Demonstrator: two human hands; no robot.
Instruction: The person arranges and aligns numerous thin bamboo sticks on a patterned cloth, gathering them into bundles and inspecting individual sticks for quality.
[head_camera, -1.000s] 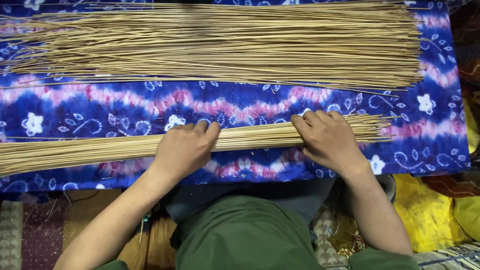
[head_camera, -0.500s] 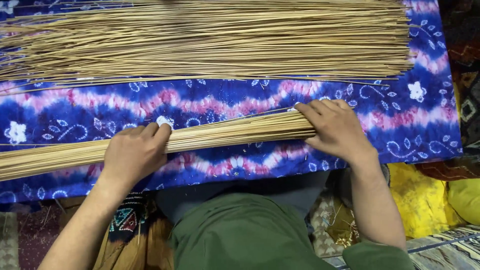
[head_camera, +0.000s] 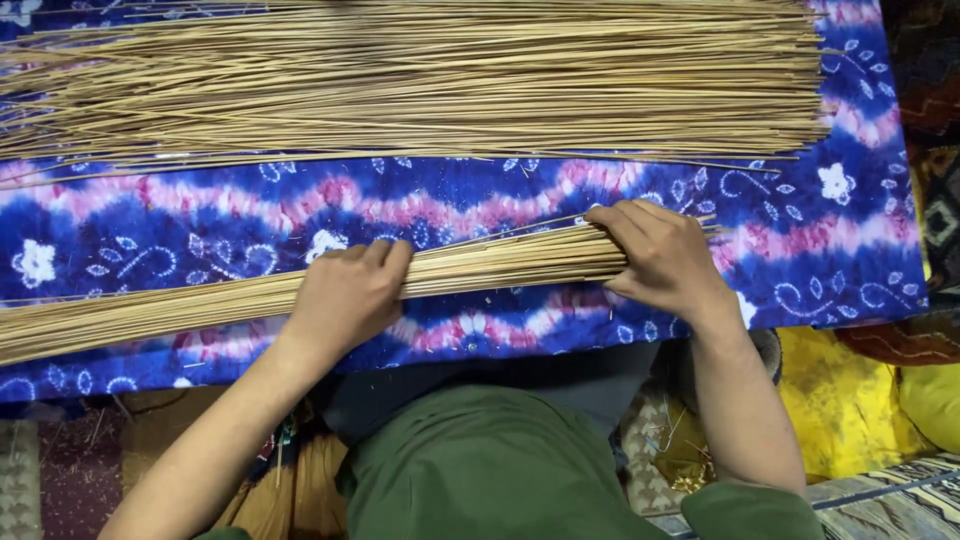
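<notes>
1. A thin bundle of pale sticks (head_camera: 500, 265) is laid across the near part of the blue and pink patterned cloth (head_camera: 200, 225), running off the left edge of view.
2. The bundle is pressed under the left hand (head_camera: 345, 300), fingers curled over it.
3. Its right end is gripped by the right hand (head_camera: 665, 260).
4. A large pile of sticks (head_camera: 420, 80) is spread along the far side.
5. A band of bare cloth is left between pile and bundle.
6. The cloth's near edge is met by the person's green garment (head_camera: 480, 470).
</notes>
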